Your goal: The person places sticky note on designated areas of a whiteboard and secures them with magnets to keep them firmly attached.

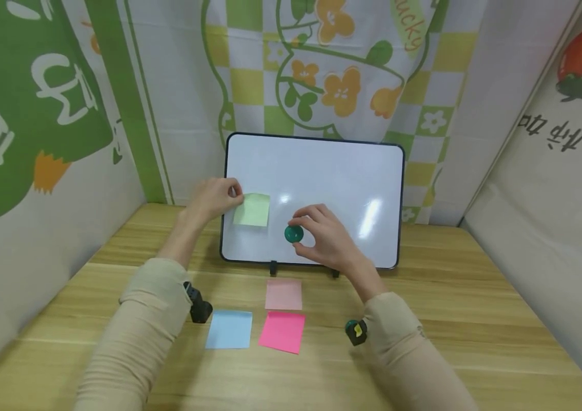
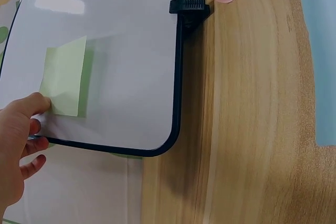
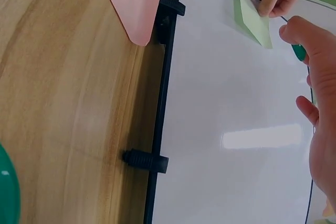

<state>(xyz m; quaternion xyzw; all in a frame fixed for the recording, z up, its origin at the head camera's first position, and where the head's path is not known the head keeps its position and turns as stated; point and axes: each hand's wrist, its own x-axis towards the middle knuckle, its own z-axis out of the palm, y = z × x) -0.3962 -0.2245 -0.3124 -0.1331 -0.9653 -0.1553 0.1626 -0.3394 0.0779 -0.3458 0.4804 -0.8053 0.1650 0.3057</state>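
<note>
A whiteboard (image 1: 322,171) with a black rim stands tilted back on the table. My left hand (image 1: 214,197) pinches a pale green sticky note (image 1: 253,210) by its upper left edge, against the left part of the board. In the left wrist view the free side of the note (image 2: 67,77) stands off the board and casts a shadow. Between thumb and fingers, my right hand (image 1: 326,237) holds a round green magnet (image 1: 294,233) in front of the board, right of the note. The right wrist view shows only a sliver of the magnet (image 3: 298,52).
Below the board lie a light pink note (image 1: 283,295), a blue note (image 1: 229,330) and a bright pink note (image 1: 283,332). Another green round piece (image 3: 6,187) lies near my right wrist. Black feet (image 3: 146,161) hold the board's lower edge. Printed curtains hang around the table.
</note>
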